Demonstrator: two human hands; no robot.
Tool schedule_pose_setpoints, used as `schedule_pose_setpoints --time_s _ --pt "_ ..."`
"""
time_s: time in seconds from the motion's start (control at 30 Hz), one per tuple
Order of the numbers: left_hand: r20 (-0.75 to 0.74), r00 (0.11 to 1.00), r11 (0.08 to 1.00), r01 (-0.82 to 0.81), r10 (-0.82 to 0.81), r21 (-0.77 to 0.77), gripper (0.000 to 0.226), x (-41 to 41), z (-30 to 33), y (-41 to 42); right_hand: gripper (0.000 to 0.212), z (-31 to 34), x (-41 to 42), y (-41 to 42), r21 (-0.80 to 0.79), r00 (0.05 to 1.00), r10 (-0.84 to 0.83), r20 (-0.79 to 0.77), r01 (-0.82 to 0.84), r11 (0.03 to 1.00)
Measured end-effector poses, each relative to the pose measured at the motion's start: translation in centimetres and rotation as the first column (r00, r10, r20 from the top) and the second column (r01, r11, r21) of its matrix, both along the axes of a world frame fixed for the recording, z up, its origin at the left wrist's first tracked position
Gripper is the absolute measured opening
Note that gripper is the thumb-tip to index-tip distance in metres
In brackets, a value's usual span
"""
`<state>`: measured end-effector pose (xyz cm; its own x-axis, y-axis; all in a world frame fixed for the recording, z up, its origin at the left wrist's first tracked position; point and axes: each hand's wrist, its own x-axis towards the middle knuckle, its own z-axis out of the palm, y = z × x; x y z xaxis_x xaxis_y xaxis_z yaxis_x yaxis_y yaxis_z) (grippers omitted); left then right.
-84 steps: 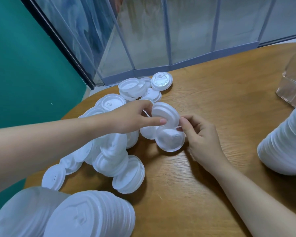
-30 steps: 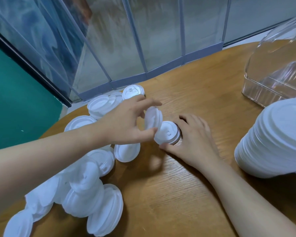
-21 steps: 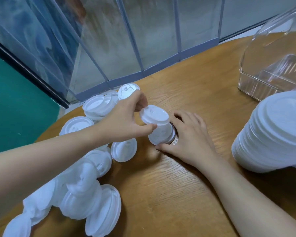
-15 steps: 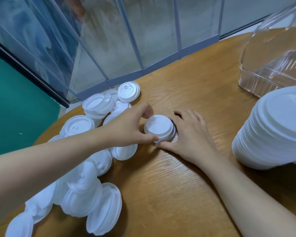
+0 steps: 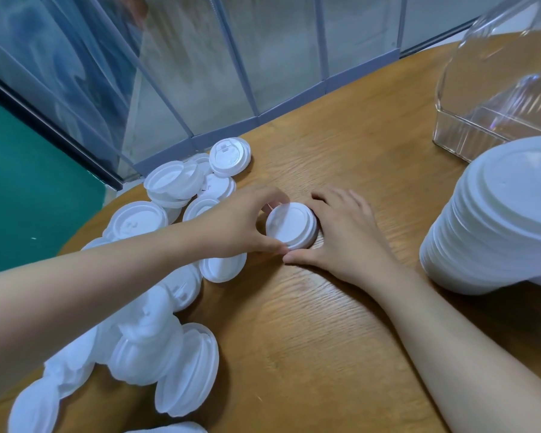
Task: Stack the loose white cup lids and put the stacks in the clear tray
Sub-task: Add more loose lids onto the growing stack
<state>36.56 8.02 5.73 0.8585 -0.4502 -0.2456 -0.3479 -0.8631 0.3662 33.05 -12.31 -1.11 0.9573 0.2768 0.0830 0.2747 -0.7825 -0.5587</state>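
On the round wooden worktop [image 5: 341, 145] sits a short stack of white plastic cup lids [image 5: 291, 225], flat side up, between both hands. The left hand [image 5: 241, 223] curls its thumb and forefinger round the stack's left rim, w/ the thumb tip at the near edge. The right hand [image 5: 347, 235] cups the right rim, thumb along the near side, its fingers [image 5: 334, 195] wrapped behind. So both hands pinch the stack from opposite sides, prob. to square the lids up and seat the top one so they nest tight and don't slide.

Loose white cup lids [image 5: 169, 182] lie scattered to the left, some overlapping, some on edge, a few in small partial stacks nearer the camera [image 5: 185, 370]. They're within easy reach of the left hand, which likely feeds them while the right steadies the pile.

At right stands a tall stack of white lids [image 5: 494, 220], close to the lens and leaning a bit, just in front of the clear ribbed plastic tray [image 5: 459, 135] at the far right edge. Can't tell whether the tray holds anything yet; its walls look see-through w/ no white showing.

Judging by the spread of loose lids, the job is only part done: the small stack needs many more before it goes in the tray.
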Motion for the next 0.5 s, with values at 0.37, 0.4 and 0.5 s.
schedule_pose_setpoints --time_s 0.37,0.4,0.5 --pt "0.088 0.986 0.984 0.128 -0.14 0.125 0.077 0.1 0.05 -0.38 0.098 -0.14 0.2 -0.56 -0.028 0.999 0.046 -0.01 -0.046 0.999" --pt "0.093 0.984 0.982 0.136 -0.149 0.133 0.077 0.11 0.11 -0.38 0.098 -0.15 0.18 -0.59 -0.027 0.999 0.05 -0.009 -0.05 0.998" --pt "0.105 0.979 0.974 0.156 -0.174 0.165 0.077 0.27 0.36 -0.35 0.097 -0.2 0.19 -0.74 -0.015 0.999 0.053 0.001 -0.053 0.998"
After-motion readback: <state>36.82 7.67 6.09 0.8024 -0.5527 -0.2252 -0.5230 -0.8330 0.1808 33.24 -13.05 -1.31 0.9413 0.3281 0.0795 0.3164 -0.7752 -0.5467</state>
